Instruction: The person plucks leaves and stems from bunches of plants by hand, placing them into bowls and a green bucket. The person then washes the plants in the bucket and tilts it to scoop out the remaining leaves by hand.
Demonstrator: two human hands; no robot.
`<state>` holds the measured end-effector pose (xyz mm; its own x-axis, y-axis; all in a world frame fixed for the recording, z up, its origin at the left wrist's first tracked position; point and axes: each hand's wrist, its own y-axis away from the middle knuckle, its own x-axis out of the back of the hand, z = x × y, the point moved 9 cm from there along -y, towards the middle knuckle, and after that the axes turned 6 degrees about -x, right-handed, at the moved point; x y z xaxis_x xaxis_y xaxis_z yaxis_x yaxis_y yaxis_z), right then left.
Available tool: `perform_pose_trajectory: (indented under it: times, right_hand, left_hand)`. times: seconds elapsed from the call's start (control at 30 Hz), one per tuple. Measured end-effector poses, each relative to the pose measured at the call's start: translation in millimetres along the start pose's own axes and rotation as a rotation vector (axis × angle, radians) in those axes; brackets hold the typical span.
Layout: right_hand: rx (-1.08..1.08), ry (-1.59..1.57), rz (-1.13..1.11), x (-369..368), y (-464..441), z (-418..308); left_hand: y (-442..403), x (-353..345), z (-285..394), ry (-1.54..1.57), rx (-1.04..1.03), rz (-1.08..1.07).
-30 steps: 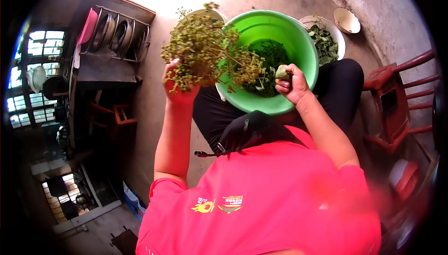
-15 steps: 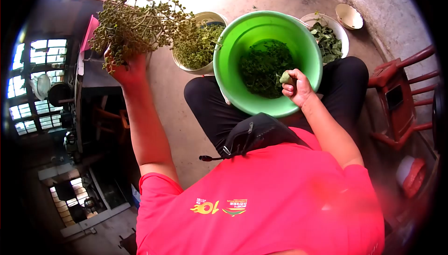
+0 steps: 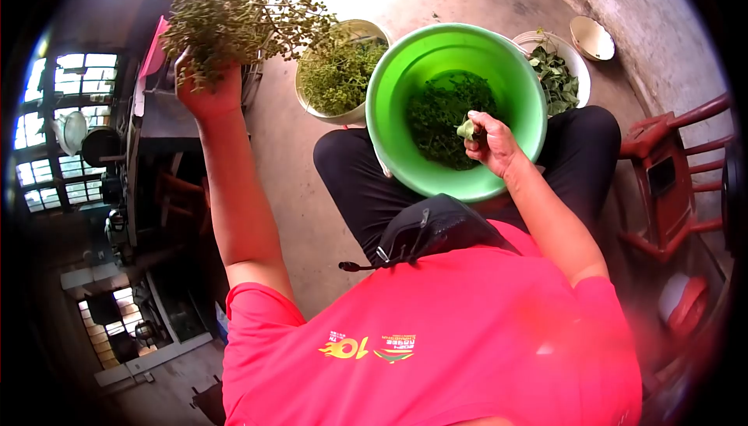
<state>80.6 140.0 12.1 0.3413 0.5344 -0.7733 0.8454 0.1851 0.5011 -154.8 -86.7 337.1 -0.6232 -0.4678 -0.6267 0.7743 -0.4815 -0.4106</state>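
Observation:
My left hand (image 3: 209, 92) is raised out at the left, its fingers closed around a large bunch of green berry sprigs (image 3: 245, 21) with branching stems. The bunch spreads above the hand and hides part of the fingers. Over the near right side of a green bucket (image 3: 382, 141), my right hand (image 3: 497, 149) pinches a crumpled green leaf (image 3: 467, 129). Dark green sprigs (image 3: 440, 118) lie at the bottom of this bucket, which stands between my knees. Left of it is a pale bucket (image 3: 340, 120) heaped with lighter green berry sprigs (image 3: 335, 79).
Behind the green bucket at right, a white bucket (image 3: 586, 87) holds loose green leaves (image 3: 555, 75). A pale bowl (image 3: 592, 38) lies by the wall. One red-brown wooden chair (image 3: 662, 176) stands at my right. A dark table (image 3: 167, 118) is beside my left arm.
My left hand has risen a little with the bunch of berry sprigs. My right hand still pinches the leaf and has turned slightly over the bucket. The whole view has shifted a little.

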Motion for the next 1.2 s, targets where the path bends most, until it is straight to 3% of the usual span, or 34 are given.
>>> perform_pose_trajectory:
  times: [0.07,0.13,0.23,0.33,0.53,0.6,0.73,0.87,0.93,1.0,1.07,1.2]
  right_hand:
    - [-0.032,-0.026,-0.028,12.4,-1.0,11.4]
    - [-0.059,-0.083,0.066,33.0,-0.4,22.1]
    - [-0.049,-0.109,0.136,41.6,3.9,20.1]
    - [-0.034,-0.105,0.150,43.2,4.7,16.5]
    - [-0.073,-0.106,0.150,46.5,1.9,26.3]
    - [-0.085,-0.099,0.164,47.0,2.3,26.8]
    - [-0.085,-0.077,0.211,52.2,2.7,28.1]
    - [-0.096,-0.068,0.263,53.3,6.0,30.8]
    - [-0.090,-0.076,0.263,56.4,6.6,32.1]
    - [-0.089,-0.076,0.295,56.9,8.0,31.4]
    - [-0.104,-0.075,0.322,60.4,10.5,34.4]
    - [-0.130,-0.071,0.248,56.6,3.8,38.7]
  left_hand:
    - [-1.7,29.1,-11.0,-0.069,0.029,0.016]
    - [2.8,49.2,-1.2,-0.639,-0.290,0.220]
    - [11.8,74.8,-36.0,-0.699,-0.133,0.398]
    - [20.0,113.4,-59.0,-0.870,-0.108,0.411]
    - [33.2,164.4,-116.7,-1.417,0.185,0.253]
    - [41.6,186.7,-136.1,-1.449,0.444,0.344]
    - [45.7,234.3,-187.0,-1.785,0.560,0.110]
    - [86.0,256.6,-251.3,-1.752,0.907,0.098]
    - [101.9,269.0,-289.2,-1.787,0.945,-0.134]
    - [113.7,330.3,-317.7,-1.602,0.850,0.054]
    - [107.9,284.0,-302.3,-1.814,1.067,-0.166]
    - [108.8,232.3,-268.8,-1.625,1.042,-0.008]
